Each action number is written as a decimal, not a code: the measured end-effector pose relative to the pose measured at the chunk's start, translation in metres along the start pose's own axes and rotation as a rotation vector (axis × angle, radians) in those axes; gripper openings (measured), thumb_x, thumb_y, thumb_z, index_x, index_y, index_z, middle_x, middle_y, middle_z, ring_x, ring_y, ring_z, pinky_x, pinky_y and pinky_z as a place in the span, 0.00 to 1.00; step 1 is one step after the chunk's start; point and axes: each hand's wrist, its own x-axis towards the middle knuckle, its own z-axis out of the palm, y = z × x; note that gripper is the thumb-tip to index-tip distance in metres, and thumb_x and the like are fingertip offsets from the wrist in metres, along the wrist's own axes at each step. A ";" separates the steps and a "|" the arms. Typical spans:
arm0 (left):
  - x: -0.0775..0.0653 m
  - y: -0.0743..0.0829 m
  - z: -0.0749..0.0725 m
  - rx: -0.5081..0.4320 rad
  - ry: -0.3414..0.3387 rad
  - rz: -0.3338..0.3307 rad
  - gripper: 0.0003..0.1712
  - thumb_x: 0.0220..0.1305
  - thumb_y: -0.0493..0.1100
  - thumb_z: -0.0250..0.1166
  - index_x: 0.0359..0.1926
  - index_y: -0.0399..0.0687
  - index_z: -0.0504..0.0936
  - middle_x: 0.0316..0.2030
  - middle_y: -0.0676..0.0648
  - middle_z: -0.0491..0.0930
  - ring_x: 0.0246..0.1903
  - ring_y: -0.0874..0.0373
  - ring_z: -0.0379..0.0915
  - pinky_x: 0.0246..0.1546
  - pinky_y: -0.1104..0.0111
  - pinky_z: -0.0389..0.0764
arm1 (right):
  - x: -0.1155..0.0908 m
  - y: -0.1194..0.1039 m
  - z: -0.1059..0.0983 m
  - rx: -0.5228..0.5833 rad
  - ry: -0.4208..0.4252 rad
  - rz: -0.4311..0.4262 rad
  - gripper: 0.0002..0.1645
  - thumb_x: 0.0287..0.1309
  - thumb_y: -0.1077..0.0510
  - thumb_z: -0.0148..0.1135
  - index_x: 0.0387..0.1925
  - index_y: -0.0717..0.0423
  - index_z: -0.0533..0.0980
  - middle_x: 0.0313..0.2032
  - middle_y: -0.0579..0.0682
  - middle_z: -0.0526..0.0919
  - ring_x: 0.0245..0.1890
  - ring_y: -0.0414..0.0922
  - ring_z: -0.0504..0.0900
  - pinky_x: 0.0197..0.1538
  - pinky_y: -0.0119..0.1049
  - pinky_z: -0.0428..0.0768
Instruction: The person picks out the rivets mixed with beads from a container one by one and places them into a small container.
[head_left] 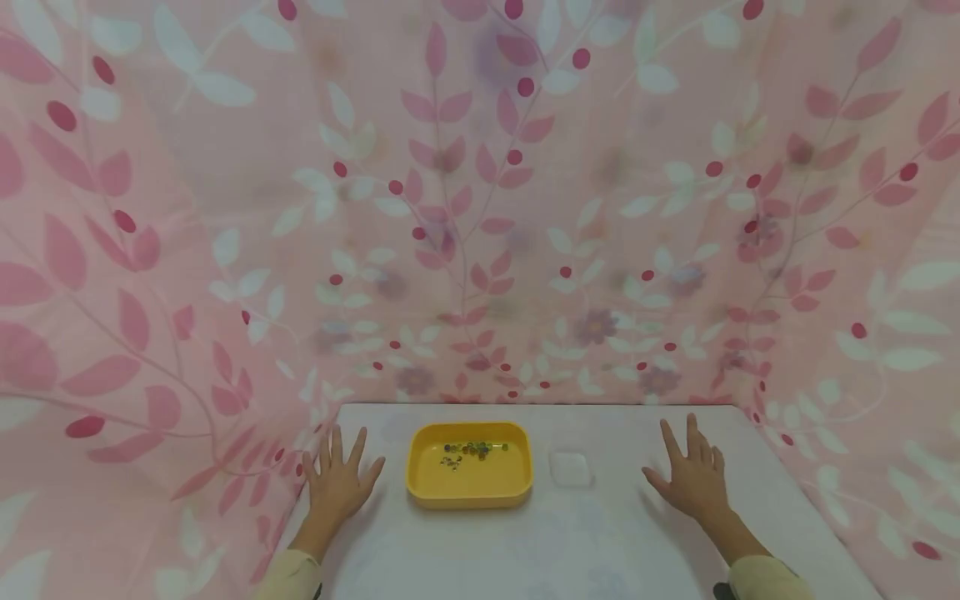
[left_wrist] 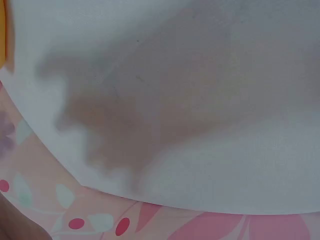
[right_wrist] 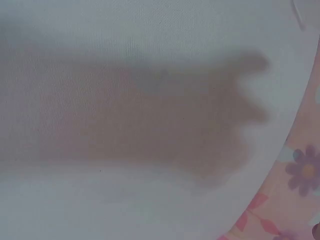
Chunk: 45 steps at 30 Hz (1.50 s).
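A yellow tray (head_left: pixel 468 502) stands on the white table, with several round coloured beads (head_left: pixel 476 450) towards its back and a small cluster of shiny clear pieces (head_left: pixel 452 462) in front of them. Left of the tray, my left hand (head_left: pixel 337 486) hovers over the table with its fingers spread, holding nothing. Beside the tray on the right lies a small clear square dish (head_left: pixel 572 469). Farther right, my right hand (head_left: pixel 697 482) is also raised over the table, fingers extended and nothing in it. Both wrist views show mainly hand shadows on the tabletop.
A white table (head_left: pixel 480 550) reaches back to a pink curtain (head_left: pixel 465 208) printed with leaves and berries. The same cloth hangs along the left and right sides, close to the table's edges.
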 end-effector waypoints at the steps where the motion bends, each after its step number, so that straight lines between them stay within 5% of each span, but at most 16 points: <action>1: 0.000 0.000 0.001 -0.002 0.002 -0.001 0.47 0.67 0.75 0.45 0.77 0.57 0.54 0.76 0.30 0.40 0.75 0.31 0.31 0.65 0.27 0.31 | 0.000 0.000 -0.001 -0.006 -0.001 -0.014 0.58 0.47 0.38 0.70 0.75 0.51 0.54 0.74 0.71 0.45 0.63 0.70 0.59 0.59 0.73 0.56; 10: 0.006 0.014 0.009 -0.008 -0.010 -0.009 0.47 0.67 0.76 0.43 0.78 0.58 0.52 0.77 0.31 0.39 0.75 0.30 0.32 0.65 0.28 0.34 | 0.007 0.006 -0.003 -0.018 -0.023 -0.032 0.58 0.47 0.38 0.70 0.75 0.51 0.54 0.74 0.71 0.45 0.62 0.70 0.59 0.58 0.72 0.56; 16: 0.003 0.018 0.016 -0.021 -0.052 -0.011 0.47 0.67 0.76 0.42 0.78 0.58 0.51 0.77 0.31 0.36 0.75 0.30 0.33 0.65 0.30 0.24 | 0.004 0.002 0.007 0.021 -0.057 0.036 0.57 0.51 0.37 0.68 0.75 0.53 0.53 0.74 0.73 0.42 0.63 0.71 0.58 0.59 0.73 0.54; 28: 0.004 0.036 0.027 -0.043 -0.046 0.009 0.47 0.66 0.76 0.43 0.78 0.59 0.54 0.77 0.32 0.38 0.75 0.30 0.35 0.66 0.29 0.29 | 0.010 -0.005 0.007 0.006 -0.084 -0.012 0.58 0.49 0.38 0.69 0.75 0.52 0.53 0.73 0.73 0.45 0.62 0.72 0.59 0.60 0.72 0.55; 39: 0.011 0.036 0.016 -0.017 -0.050 0.058 0.48 0.65 0.75 0.49 0.78 0.60 0.52 0.78 0.34 0.38 0.75 0.32 0.35 0.67 0.31 0.29 | 0.031 -0.035 0.025 0.094 -0.172 0.105 0.57 0.56 0.36 0.63 0.76 0.56 0.49 0.75 0.73 0.36 0.67 0.73 0.53 0.63 0.74 0.50; 45: 0.009 0.045 0.023 -0.015 -0.091 0.079 0.56 0.59 0.82 0.44 0.79 0.58 0.49 0.79 0.37 0.38 0.76 0.35 0.37 0.68 0.31 0.34 | 0.040 -0.049 0.033 0.100 -0.192 0.124 0.56 0.57 0.36 0.63 0.76 0.57 0.49 0.75 0.73 0.36 0.67 0.74 0.54 0.64 0.73 0.50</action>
